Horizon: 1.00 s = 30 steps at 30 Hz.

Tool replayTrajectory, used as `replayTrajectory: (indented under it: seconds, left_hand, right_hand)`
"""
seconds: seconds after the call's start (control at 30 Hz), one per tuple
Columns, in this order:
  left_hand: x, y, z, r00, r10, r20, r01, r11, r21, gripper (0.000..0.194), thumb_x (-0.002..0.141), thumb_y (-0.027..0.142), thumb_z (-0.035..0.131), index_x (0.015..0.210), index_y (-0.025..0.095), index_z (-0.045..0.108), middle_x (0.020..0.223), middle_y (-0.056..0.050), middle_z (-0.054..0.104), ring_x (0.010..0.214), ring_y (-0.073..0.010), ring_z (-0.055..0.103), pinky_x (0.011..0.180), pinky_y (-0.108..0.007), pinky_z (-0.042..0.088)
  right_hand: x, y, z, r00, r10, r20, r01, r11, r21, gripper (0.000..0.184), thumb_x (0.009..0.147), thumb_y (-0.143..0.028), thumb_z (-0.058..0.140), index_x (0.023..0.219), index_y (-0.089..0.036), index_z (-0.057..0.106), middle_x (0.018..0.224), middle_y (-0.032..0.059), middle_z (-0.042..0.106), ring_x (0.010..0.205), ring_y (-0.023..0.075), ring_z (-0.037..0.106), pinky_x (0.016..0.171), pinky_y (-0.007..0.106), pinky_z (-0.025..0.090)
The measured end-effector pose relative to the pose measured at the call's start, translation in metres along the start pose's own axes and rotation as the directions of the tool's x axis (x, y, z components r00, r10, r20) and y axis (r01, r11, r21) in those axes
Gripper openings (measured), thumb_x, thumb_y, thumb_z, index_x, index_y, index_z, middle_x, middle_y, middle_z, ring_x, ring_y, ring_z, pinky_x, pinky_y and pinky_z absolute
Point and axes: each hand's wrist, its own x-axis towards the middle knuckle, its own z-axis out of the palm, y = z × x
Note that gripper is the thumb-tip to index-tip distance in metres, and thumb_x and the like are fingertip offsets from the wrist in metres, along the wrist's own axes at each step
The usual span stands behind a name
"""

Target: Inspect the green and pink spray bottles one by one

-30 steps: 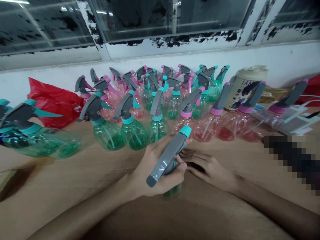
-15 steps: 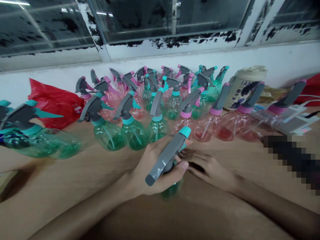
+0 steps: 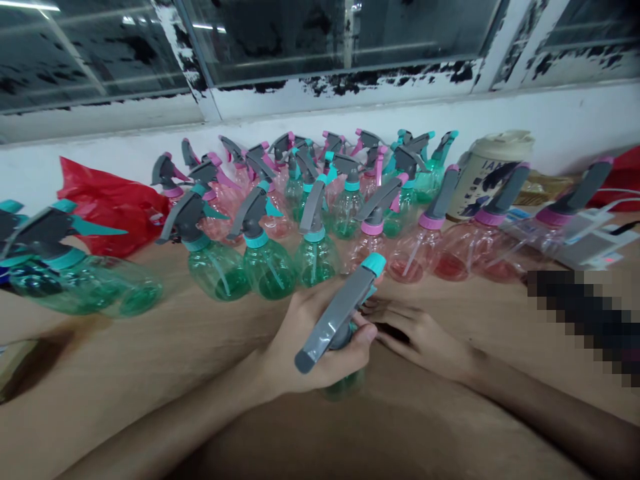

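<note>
Centrally, one spray bottle (image 3: pixel 339 313) sits upright in the left hand (image 3: pixel 295 343), fingers wrapped around its neck. At 3 o'clock the right hand (image 3: pixel 420 328) lies loosely curled on the tabletop (image 3: pixel 200 350); whether it touches anything else cannot be told. Three green bottles (image 3: pixel 270 272) stand from 10 to 12 o'clock, four pink bottles (image 3: pixel 455 257) from 12 to 2. One cup (image 3: pixel 467 183) stands beyond, toward 1.

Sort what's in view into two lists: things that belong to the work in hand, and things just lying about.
Likely part of the work:
- spray bottle, held by the left hand
- right hand, close by
- green bottles and pink bottles

Probably just lying about:
- red bag
- lidded cup
</note>
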Motion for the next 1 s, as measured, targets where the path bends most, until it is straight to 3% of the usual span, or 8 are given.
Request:
replayTrajectory:
  seconds: [0.2, 0.4, 0.47, 0.53, 0.6, 0.7, 0.83, 1.0]
  left_hand:
    - [-0.003, 0.002, 0.006, 0.994, -0.092, -0.058, 0.092, 0.996, 0.009, 0.009, 0.073, 0.018, 0.055, 0.075, 0.021, 0.063, 0.072, -0.001, 0.062, 0.065, -0.0163, 0.061, 0.063, -0.032, 0.052]
    - [-0.006, 0.0, 0.007, 0.992, -0.124, -0.025, 0.123, 0.992, -0.021, 0.012, 0.073, 0.021, 0.059, 0.084, 0.02, 0.063, 0.084, -0.003, 0.068, 0.078, -0.0178, 0.066, 0.076, -0.032, 0.052]
    - [-0.007, 0.0, 0.006, 0.985, -0.172, -0.003, 0.171, 0.982, -0.078, 0.03, 0.073, 0.024, 0.063, 0.103, 0.02, 0.058, 0.094, -0.004, 0.068, 0.084, -0.0187, 0.066, 0.08, -0.032, 0.053]
    - [-0.008, 0.001, 0.005, 0.977, -0.212, 0.035, 0.215, 0.964, -0.157, 0.056, 0.072, 0.024, 0.066, 0.123, 0.024, 0.042, 0.104, -0.004, 0.066, 0.093, -0.0193, 0.065, 0.083, -0.033, 0.052]
    - [-0.011, 0.003, 0.006, 0.97, -0.238, 0.048, 0.243, 0.95, -0.198, 0.07, 0.072, 0.024, 0.068, 0.13, 0.028, 0.029, 0.112, -0.003, 0.063, 0.102, -0.0197, 0.061, 0.089, -0.035, 0.05]
    - [-0.018, 0.003, 0.006, 0.968, -0.252, 0.007, 0.251, 0.96, -0.125, 0.067, 0.069, 0.027, 0.071, 0.125, 0.028, 0.034, 0.119, -0.005, 0.057, 0.107, -0.0229, 0.058, 0.093, -0.04, 0.046]
    - [-0.034, 0.005, 0.004, 0.959, -0.282, -0.04, 0.283, 0.959, 0.011, 0.048, 0.07, 0.031, 0.07, 0.111, 0.022, 0.048, 0.11, -0.007, 0.06, 0.102, -0.0257, 0.059, 0.088, -0.044, 0.048]
    - [-0.069, 0.018, -0.025, 0.939, -0.311, -0.15, 0.336, 0.922, 0.192, 0.04, 0.076, 0.036, 0.066, 0.112, 0.023, 0.053, 0.111, -0.006, 0.061, 0.107, -0.0258, 0.055, 0.094, -0.046, 0.044]
  right_hand:
    - [0.0, -0.001, -0.002, 1.0, -0.028, 0.003, 0.028, 0.999, -0.033, 0.028, 0.09, -0.023, 0.047, 0.117, -0.021, 0.054, 0.12, 0.0063, 0.06, 0.116, 0.0185, 0.051, 0.099, 0.039, 0.043]
    - [-0.001, 0.0, 0.001, 0.999, -0.026, -0.024, 0.026, 0.999, -0.027, 0.025, 0.09, -0.023, 0.046, 0.113, -0.022, 0.056, 0.118, 0.0062, 0.061, 0.115, 0.0191, 0.052, 0.095, 0.039, 0.046]
    - [-0.001, 0.0, 0.001, 0.999, -0.019, -0.04, 0.018, 1.0, -0.016, 0.026, 0.09, -0.023, 0.046, 0.115, -0.022, 0.054, 0.117, 0.0066, 0.061, 0.113, 0.0187, 0.054, 0.094, 0.039, 0.047]
    - [-0.001, 0.0, 0.001, 0.999, -0.017, -0.036, 0.016, 1.0, -0.008, 0.026, 0.09, -0.024, 0.046, 0.115, -0.021, 0.054, 0.115, 0.0064, 0.062, 0.113, 0.0184, 0.054, 0.096, 0.039, 0.046]
    - [-0.001, 0.001, 0.001, 0.999, -0.022, -0.027, 0.021, 1.0, -0.011, 0.024, 0.09, -0.024, 0.047, 0.112, -0.021, 0.056, 0.114, 0.0063, 0.063, 0.112, 0.0189, 0.054, 0.096, 0.039, 0.045]
    - [-0.001, 0.002, 0.002, 0.999, -0.019, -0.035, 0.018, 0.999, -0.028, 0.022, 0.089, -0.025, 0.047, 0.109, -0.021, 0.057, 0.111, 0.0065, 0.064, 0.11, 0.0197, 0.056, 0.093, 0.04, 0.047]
    - [-0.002, 0.002, 0.003, 0.999, -0.021, -0.037, 0.019, 0.999, -0.041, 0.021, 0.09, -0.027, 0.046, 0.105, -0.022, 0.059, 0.107, 0.0057, 0.065, 0.104, 0.0192, 0.059, 0.09, 0.039, 0.049]
    - [-0.004, 0.002, 0.005, 1.0, -0.014, -0.025, 0.012, 0.996, -0.094, 0.025, 0.09, -0.028, 0.044, 0.11, -0.023, 0.059, 0.117, 0.0039, 0.062, 0.113, 0.019, 0.055, 0.098, 0.04, 0.044]
